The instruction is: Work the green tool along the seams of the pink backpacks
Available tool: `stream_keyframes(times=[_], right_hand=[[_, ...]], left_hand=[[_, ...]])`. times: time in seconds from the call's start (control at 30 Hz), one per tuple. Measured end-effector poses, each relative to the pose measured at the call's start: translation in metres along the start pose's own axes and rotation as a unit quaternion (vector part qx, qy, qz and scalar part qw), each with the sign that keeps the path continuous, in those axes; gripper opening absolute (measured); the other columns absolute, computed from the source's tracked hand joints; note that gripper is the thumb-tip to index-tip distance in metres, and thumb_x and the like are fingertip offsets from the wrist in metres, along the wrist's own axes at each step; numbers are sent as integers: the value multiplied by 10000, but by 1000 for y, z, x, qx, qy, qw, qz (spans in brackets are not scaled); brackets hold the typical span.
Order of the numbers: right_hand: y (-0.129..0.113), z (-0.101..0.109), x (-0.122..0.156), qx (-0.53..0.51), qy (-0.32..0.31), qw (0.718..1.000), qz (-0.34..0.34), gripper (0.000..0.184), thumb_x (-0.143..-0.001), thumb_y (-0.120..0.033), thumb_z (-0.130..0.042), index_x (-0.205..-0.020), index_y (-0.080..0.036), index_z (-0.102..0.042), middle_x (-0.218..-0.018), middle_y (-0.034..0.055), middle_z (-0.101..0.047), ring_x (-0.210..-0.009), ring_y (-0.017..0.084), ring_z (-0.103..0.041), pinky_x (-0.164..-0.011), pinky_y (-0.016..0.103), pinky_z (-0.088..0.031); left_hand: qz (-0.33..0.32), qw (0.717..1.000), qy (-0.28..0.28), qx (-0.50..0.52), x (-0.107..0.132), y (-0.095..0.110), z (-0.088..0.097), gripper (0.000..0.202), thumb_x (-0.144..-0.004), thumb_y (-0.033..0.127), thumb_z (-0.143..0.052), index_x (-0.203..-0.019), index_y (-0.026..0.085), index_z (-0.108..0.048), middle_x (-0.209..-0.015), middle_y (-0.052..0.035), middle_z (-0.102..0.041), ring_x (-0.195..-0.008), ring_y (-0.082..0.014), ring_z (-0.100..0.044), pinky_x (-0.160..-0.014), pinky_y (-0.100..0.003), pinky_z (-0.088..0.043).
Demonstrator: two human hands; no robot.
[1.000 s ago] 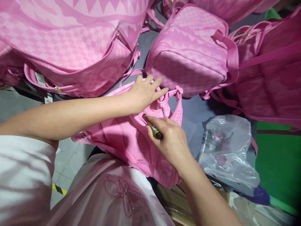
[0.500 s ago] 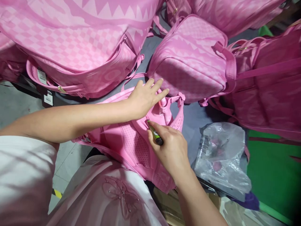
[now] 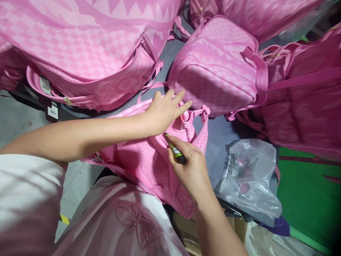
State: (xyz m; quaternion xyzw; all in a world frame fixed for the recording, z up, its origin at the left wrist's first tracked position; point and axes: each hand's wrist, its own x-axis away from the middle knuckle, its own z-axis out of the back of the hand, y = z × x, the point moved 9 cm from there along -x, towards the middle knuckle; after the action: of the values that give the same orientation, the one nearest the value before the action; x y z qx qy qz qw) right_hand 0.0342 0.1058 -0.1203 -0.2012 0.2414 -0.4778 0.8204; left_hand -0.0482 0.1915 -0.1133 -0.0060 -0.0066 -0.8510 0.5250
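Note:
A pink backpack [image 3: 149,161] with a perforated back panel lies on my lap, its straps and top handle [image 3: 190,119] pointing away from me. My left hand [image 3: 163,108] lies flat on its upper edge with the fingers stretched out. My right hand [image 3: 190,167] is closed round a green and black pen-like tool [image 3: 174,150]. The tool's tip touches the backpack just below my left hand.
Several more pink checker-patterned backpacks lie around: a large one [image 3: 87,46] at the upper left, one [image 3: 215,67] in the middle, others [image 3: 303,92] at the right. A crumpled clear plastic bag [image 3: 250,174] lies at my right over a green surface [image 3: 309,199]. Grey floor [image 3: 16,121] at the left.
The view has shifted slightly. My right hand with the tool has crept a little toward my left hand; the left hand stays flat on the backpack.

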Motion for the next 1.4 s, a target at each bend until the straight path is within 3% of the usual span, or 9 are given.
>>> stream_keyframes(times=[0.2, 0.43, 0.87, 1.03, 1.23, 1.4], right_hand=[[5, -2, 1, -26, -4, 1000, 8, 367, -896, -133, -526, -1209, -185, -712, -1227, 90, -741, -1145, 250, -704, -1003, 433, -557], [4, -3, 1, 2, -31, 1000, 3, 372, -897, -138, -502, -1199, -173, -715, -1214, 105, -744, -1102, 285, -718, -941, 456, -572], [-4, -8, -1, 131, -79, 988, 10, 577, -721, -16, -515, -1248, -178, -685, -1302, 116, -703, -1105, 324, -700, -861, 458, -526], [-7, -8, -1, 170, -85, 982, 14, 531, -745, -37, -538, -1235, -175, -690, -1275, 112, -718, -1084, 321, -706, -818, 439, -498], [5, -3, 2, 85, -15, 996, -22, 330, -906, -180, -577, -1206, -157, -713, -1101, 91, -783, -928, 277, -751, -820, 421, -520], [5, -1, 3, 41, 50, 997, -32, 305, -924, -228, -578, -1172, -134, -730, -1066, 100, -788, -905, 257, -758, -847, 415, -525]], left_hand=[[2, 1000, -10, 13, -1, 0, -2, 795, -872, 258, -630, -1588, 255, -285, -1676, -144, -248, -1411, -417, -372, -1047, -555, -413], [1, 1000, -3, -5, 0, 0, 0, 789, -868, 199, -645, -1577, 253, -303, -1664, -151, -268, -1398, -388, -393, -1018, -507, -439], [-3, 999, -7, -33, -2, 2, -3, 789, -881, 206, -630, -1587, 238, -280, -1666, -155, -264, -1404, -387, -386, -995, -489, -457], [-2, 999, -12, -33, -1, 2, -1, 797, -882, 211, -623, -1592, 255, -263, -1679, -141, -241, -1416, -380, -377, -1017, -488, -441], [4, 999, -21, -24, -1, 1, -3, 779, -897, 234, -611, -1592, 254, -260, -1681, -136, -230, -1429, -367, -359, -1036, -476, -412], [9, 1000, -19, 0, -3, -1, -6, 815, -884, 289, -635, -1596, 294, -239, -1681, -114, -228, -1437, -391, -341, -1056, -505, -387]])
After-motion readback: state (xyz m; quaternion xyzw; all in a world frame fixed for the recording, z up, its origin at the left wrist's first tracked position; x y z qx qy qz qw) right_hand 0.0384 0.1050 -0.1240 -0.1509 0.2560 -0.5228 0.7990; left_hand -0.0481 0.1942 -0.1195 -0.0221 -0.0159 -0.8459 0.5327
